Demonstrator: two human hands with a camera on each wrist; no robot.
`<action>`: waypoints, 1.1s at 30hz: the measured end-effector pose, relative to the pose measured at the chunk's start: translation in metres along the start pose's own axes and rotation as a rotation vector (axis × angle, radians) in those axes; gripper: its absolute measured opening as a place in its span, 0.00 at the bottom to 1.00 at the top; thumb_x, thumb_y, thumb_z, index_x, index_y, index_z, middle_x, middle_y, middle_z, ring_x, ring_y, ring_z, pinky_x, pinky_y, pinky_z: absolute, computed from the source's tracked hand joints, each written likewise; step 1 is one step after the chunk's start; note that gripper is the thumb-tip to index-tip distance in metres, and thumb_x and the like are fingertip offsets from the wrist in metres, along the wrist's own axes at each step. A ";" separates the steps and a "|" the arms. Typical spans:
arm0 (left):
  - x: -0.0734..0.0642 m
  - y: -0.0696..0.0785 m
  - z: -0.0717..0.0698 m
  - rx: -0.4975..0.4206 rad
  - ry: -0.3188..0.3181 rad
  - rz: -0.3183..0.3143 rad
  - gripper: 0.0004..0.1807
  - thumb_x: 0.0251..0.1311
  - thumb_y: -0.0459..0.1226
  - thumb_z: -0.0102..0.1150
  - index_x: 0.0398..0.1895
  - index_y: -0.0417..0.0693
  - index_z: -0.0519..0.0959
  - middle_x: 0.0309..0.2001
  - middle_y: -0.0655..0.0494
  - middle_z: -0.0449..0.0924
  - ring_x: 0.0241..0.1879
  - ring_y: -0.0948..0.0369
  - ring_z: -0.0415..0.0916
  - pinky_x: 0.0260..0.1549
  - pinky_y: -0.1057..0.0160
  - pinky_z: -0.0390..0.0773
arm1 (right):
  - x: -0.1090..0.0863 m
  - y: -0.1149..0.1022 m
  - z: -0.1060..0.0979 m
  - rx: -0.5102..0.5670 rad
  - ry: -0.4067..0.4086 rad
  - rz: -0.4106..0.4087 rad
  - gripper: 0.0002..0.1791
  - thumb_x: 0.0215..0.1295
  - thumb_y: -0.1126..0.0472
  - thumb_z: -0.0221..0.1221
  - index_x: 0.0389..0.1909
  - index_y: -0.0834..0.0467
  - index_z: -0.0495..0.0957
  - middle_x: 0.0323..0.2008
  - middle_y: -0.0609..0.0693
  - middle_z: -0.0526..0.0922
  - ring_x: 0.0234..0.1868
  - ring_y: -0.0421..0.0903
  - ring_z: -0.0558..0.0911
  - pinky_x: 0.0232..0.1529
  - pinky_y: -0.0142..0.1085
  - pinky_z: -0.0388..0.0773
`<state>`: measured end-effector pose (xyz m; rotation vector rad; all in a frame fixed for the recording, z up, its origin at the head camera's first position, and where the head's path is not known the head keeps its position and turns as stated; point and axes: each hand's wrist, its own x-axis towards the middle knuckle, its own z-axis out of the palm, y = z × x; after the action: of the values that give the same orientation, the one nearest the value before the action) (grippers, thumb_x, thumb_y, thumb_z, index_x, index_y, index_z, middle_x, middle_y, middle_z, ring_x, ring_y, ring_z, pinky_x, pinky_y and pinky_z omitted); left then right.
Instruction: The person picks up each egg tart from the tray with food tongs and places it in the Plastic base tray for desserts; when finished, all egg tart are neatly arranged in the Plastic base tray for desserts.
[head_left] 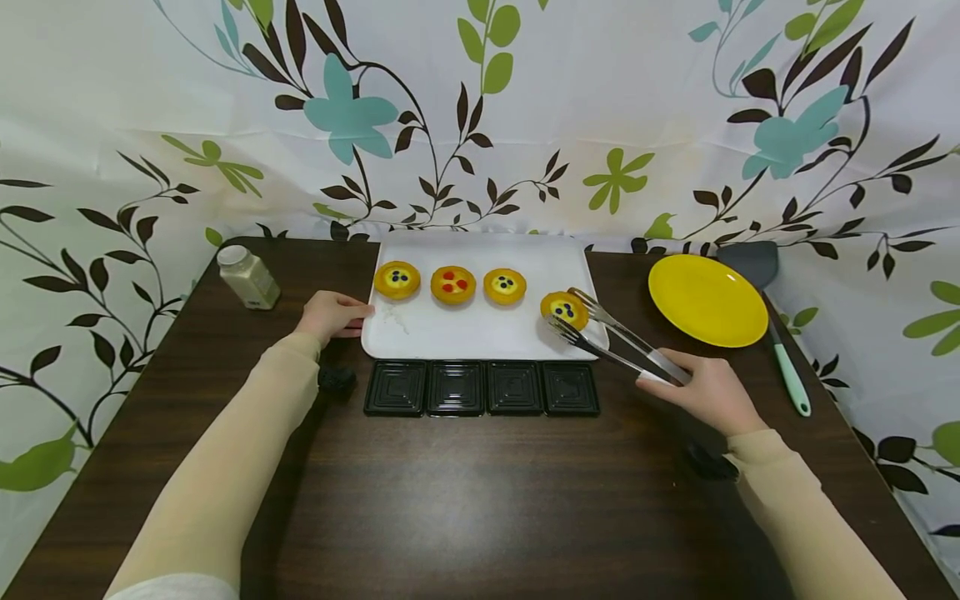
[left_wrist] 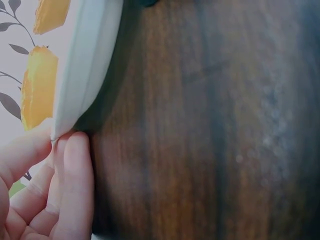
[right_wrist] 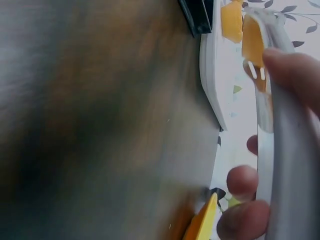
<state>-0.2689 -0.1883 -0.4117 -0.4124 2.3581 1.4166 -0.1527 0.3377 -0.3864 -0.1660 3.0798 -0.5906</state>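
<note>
White tray carries four tarts; left hand pinches its left edge; right hand grips tongs, tips astride the rightmost tart; black containers lie along the tray's near side

Between the sleeves, the wood-grain table offers passage; black square containers line the white tray's near edge.
</note>
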 end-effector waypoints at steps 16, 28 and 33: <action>-0.006 0.000 -0.002 -0.004 0.009 0.007 0.26 0.63 0.42 0.59 0.57 0.31 0.73 0.53 0.39 0.74 0.43 0.57 0.79 0.38 0.67 0.83 | -0.060 0.001 -0.007 0.022 -0.016 -0.014 0.37 0.50 0.40 0.68 0.53 0.62 0.78 0.19 0.45 0.70 0.21 0.39 0.66 0.18 0.29 0.60; -0.007 0.002 -0.003 0.002 -0.012 0.013 0.26 0.64 0.42 0.57 0.58 0.31 0.72 0.54 0.39 0.72 0.40 0.60 0.77 0.39 0.67 0.83 | -0.076 0.002 -0.003 -0.003 -0.065 0.006 0.38 0.49 0.38 0.68 0.53 0.61 0.78 0.18 0.43 0.68 0.21 0.38 0.66 0.17 0.29 0.59; -0.005 0.002 -0.001 0.002 -0.013 0.012 0.26 0.64 0.41 0.57 0.58 0.31 0.72 0.54 0.39 0.72 0.39 0.60 0.78 0.39 0.66 0.83 | -0.077 0.006 0.000 -0.025 -0.055 -0.018 0.37 0.48 0.38 0.68 0.53 0.61 0.79 0.18 0.42 0.68 0.20 0.37 0.65 0.17 0.28 0.60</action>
<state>-0.2655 -0.1876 -0.4073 -0.3877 2.3554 1.4186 -0.0764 0.3511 -0.3898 -0.2071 3.0363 -0.5390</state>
